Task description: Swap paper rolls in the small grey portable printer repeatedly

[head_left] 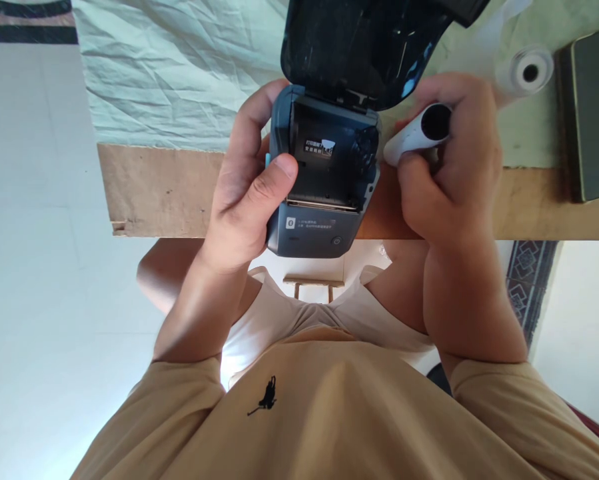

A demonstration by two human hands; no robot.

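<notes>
Printer (324,180), lid (354,47) raised at far side, over the near edge of the table (154,190). Left hand (249,187) grasps its left side. Right hand (459,173), just right, grips white roll (412,137). Second roll (518,72) farther right.

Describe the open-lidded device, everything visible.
Compact, dark blue-grey device, plastic-looking, with rounded corners. Its glossy black lid stands open, hinged at the far end, and runs out of frame at the top. The dark compartment inside carries a small label; nearer the wearer are printed markings and a round power-symbol button. The left hand grips its left side, thumb at the compartment, holding it over the wooden table edge.
</notes>
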